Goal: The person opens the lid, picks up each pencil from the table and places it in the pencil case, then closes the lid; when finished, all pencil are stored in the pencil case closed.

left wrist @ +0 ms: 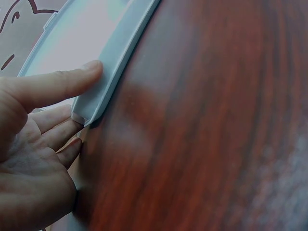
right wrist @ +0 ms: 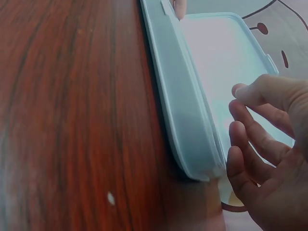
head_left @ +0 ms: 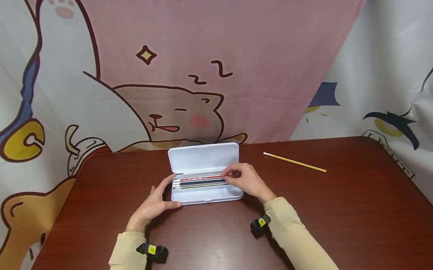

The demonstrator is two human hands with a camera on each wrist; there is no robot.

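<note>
A white pencil case (head_left: 203,195) lies on the table with its lid (head_left: 204,157) raised at the back. Inside, several pencils (head_left: 198,183), one of them red and some dark, lie side by side along its length. My left hand (head_left: 153,207) holds the case's left end, thumb on the front rim and fingers round the far side. Above the right end of the pencils hovers my right hand (head_left: 248,180), its fingers loosely curled. The right wrist view shows thumb and fingertips close together over the case, with nothing visible between them.
A yellow pencil (head_left: 295,162) with a white end lies slantwise on the brown table (head_left: 214,252), to the right of the case. Behind the table's back edge hangs a cartoon-printed cloth (head_left: 271,56).
</note>
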